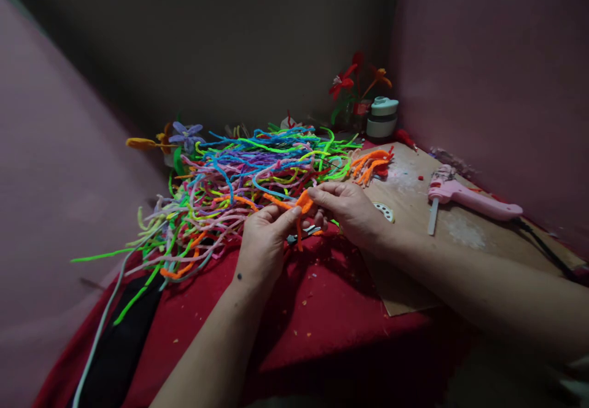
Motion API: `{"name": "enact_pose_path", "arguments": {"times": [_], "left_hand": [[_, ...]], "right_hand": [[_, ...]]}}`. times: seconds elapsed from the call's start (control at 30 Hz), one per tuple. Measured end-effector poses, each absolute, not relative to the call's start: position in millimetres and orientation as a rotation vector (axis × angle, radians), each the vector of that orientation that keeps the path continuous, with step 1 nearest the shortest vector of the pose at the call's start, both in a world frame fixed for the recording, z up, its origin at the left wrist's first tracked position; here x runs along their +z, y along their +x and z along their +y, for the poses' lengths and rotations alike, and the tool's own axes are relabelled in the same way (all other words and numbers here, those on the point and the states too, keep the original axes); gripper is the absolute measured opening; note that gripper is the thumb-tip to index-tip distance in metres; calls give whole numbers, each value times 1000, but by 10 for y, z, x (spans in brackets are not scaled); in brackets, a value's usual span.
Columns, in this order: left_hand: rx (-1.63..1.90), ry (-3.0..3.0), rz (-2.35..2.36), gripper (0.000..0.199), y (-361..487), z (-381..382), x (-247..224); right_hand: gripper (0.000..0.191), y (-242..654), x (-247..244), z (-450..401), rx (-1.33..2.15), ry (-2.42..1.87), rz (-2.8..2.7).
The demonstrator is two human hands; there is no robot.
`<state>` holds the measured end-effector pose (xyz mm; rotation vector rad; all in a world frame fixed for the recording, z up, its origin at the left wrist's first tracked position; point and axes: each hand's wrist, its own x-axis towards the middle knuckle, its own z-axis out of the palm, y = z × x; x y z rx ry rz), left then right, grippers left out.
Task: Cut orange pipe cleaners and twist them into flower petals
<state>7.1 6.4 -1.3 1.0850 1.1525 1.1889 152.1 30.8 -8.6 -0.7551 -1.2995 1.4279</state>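
Observation:
Between both hands is an orange pipe cleaner (304,202), bent into a small flat loop with a loose end hanging down. My left hand (267,239) pinches its lower left side between thumb and fingers. From the right, my right hand (346,210) pinches the top of the loop. Some fingertips of both hands are hidden behind the orange piece. Just beyond the hands spreads a large tangled pile of pipe cleaners (271,156) in many colours. Under the fingers, a metal tool with a dark handle (309,232) shows in part; its kind is hidden.
A pink glue gun (478,199) lies on a brown board (414,175) at the right, its black cord trailing off. Pipe-cleaner flowers (343,83) and a pale round-lidded container (383,118) stand at the back. A white cable (103,328) crosses the red cloth's left side.

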Motion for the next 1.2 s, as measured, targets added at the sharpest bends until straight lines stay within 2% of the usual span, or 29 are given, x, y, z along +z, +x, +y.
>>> {"name": "enact_pose_path", "arguments": {"times": [0.27,0.63,0.83,1.0,1.2], "left_hand": [[1192,1141,1190,25,89,54,-16],[1172,1345,1301,17,217,0,16],[1189,1213,1220,18,201,-9,-16],[1212,1186,1155,22,159,3,-23],[1236,1126,1115,23,146,26,-10]], "right_hand": [[15,1497,-88,313,1452,-805,-1199],[21,1514,-78,289,1124,-909,-1329],[31,1505,-83,298,1306,-843,-1274],[26,1502,-97,280,1481,-686,-1356],[24,1498,-118,312,1516,-753,-1201]]}}
